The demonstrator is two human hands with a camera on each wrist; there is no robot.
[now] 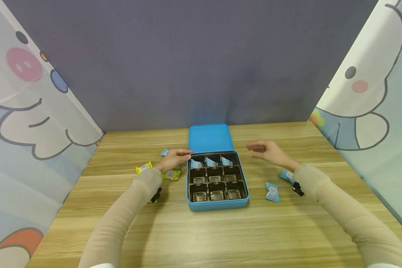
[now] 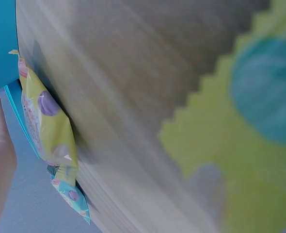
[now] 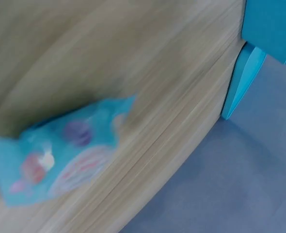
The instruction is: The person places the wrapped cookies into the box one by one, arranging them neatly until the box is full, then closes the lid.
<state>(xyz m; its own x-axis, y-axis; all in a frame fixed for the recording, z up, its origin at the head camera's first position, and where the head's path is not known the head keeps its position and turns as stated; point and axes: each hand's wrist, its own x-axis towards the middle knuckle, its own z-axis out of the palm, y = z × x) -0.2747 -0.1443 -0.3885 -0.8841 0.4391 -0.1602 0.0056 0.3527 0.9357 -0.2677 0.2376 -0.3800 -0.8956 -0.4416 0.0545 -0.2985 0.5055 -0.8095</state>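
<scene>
Wood-grain table (image 1: 214,238), lower frame. Centre: light-blue rectangular tin (image 1: 217,206), lid open, with brown plastic nine-compartment tray (image 1: 207,186). Left hand (image 1: 174,160) unclenched, at the tin's upper-left rim; right hand (image 1: 271,152) empty, fingers loose, right of centre. Three blue-wrapped sweets (image 1: 211,162) occupy the tray's upper row; yellow-wrapped sweets (image 1: 171,175) lie left. Step judged: filling compartments. Next move likely calls for pinching another sweet, such as the loose blue-wrapped sweet (image 1: 272,192) at right.
</scene>
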